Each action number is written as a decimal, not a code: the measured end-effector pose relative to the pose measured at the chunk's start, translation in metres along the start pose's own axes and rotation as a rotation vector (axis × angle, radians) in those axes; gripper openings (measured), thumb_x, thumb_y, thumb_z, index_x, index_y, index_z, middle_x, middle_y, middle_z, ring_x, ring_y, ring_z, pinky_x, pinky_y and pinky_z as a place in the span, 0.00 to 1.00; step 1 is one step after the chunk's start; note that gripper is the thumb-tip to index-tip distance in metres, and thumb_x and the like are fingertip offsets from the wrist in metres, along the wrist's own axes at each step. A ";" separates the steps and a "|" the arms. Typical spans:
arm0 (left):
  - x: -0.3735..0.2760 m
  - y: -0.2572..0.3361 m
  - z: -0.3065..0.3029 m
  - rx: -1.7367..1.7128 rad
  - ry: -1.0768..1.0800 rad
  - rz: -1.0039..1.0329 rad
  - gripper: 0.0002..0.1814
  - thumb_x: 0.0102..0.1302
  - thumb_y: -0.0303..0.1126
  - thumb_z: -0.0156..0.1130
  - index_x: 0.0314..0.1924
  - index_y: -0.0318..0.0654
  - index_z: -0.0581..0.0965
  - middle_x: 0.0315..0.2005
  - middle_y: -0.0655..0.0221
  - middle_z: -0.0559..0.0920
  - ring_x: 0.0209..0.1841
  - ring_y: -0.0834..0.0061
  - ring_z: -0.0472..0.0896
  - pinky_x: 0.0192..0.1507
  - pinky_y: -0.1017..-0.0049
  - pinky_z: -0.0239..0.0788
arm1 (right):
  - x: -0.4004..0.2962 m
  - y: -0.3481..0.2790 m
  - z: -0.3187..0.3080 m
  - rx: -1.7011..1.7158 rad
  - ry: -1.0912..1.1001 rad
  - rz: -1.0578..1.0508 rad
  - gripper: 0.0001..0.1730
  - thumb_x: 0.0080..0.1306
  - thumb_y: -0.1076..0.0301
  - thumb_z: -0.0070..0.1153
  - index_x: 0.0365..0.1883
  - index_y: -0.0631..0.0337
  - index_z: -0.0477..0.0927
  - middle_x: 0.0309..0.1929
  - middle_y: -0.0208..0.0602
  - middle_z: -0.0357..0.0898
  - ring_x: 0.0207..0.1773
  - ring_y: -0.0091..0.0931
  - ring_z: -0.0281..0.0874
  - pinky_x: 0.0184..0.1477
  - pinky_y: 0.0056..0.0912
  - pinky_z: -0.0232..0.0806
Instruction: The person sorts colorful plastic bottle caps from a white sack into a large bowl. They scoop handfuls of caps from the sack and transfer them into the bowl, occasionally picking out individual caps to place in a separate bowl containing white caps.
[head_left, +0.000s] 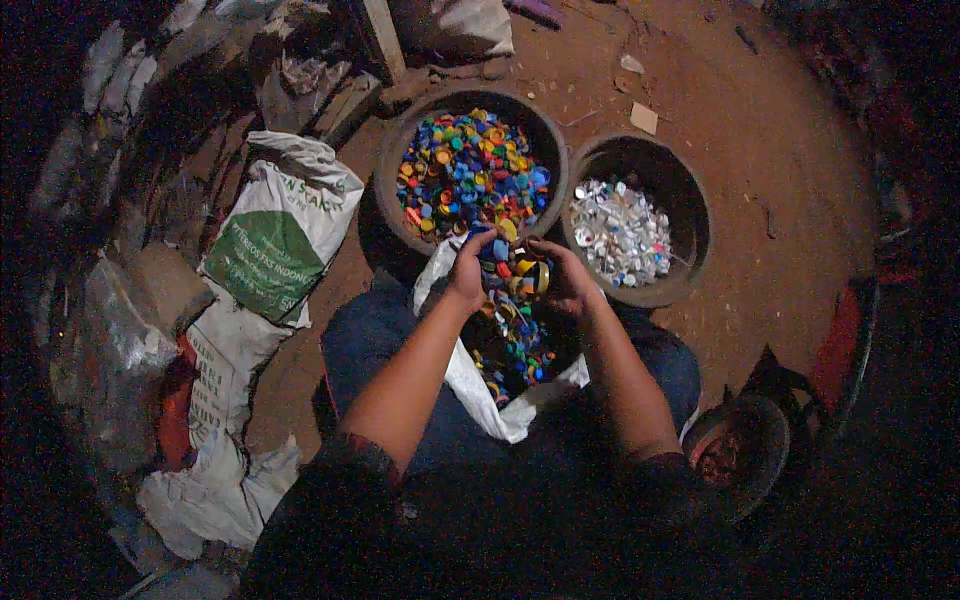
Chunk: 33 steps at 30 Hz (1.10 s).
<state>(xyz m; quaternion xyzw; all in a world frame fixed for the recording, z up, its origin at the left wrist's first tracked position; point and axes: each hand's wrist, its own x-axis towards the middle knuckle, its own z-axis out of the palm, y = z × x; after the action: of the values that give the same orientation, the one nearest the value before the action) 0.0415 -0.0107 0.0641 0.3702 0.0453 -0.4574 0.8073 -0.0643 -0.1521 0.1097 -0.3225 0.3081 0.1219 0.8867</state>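
Both of my hands scoop a heap of coloured plastic bottle caps (525, 274) between them, over an open white woven sack (472, 371) between my knees. My left hand (472, 266) cups the heap from the left, my right hand (564, 276) from the right. More coloured caps (525, 341) lie inside the sack. Just beyond my hands, a round tub (390, 157) holds many blue, yellow, red and green caps (480, 165). To its right, a smaller round tub (694, 202) contains white and clear plastic pieces (619, 232).
On the left lie a white sack with a green print (281, 240) and further crumpled sacks (225, 367). A wooden post (384, 41) stands beyond the large tub. At lower right is a bucket (776, 450) with reddish contents. Small scraps litter the brown floor (750, 172).
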 end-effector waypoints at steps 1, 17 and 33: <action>0.003 0.008 0.010 -0.019 0.022 0.008 0.13 0.66 0.43 0.52 0.40 0.45 0.78 0.32 0.71 0.82 0.33 0.72 0.81 0.39 0.69 0.76 | 0.008 -0.006 0.000 0.027 0.007 -0.025 0.19 0.66 0.55 0.50 0.49 0.57 0.75 0.44 0.37 0.79 0.41 0.32 0.81 0.41 0.36 0.75; 0.225 0.113 -0.049 0.108 0.412 0.109 0.33 0.60 0.61 0.53 0.60 0.49 0.69 0.58 0.65 0.71 0.61 0.58 0.66 0.61 0.43 0.52 | 0.268 -0.110 -0.017 0.071 0.209 -0.311 0.20 0.68 0.49 0.51 0.51 0.51 0.73 0.42 0.36 0.74 0.42 0.31 0.73 0.39 0.37 0.71; 0.086 0.096 -0.024 0.818 0.236 -0.107 0.24 0.66 0.45 0.54 0.62 0.56 0.69 0.63 0.65 0.68 0.58 0.58 0.71 0.54 0.59 0.65 | -0.010 -0.043 -0.013 0.247 0.234 -0.222 0.18 0.69 0.63 0.48 0.54 0.60 0.71 0.52 0.39 0.73 0.53 0.35 0.73 0.59 0.41 0.65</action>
<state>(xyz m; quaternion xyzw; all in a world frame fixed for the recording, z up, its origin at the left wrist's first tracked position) 0.1711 -0.0268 0.0648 0.7068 -0.0285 -0.4333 0.5585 -0.0607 -0.1937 0.1295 -0.2551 0.3841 -0.0538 0.8857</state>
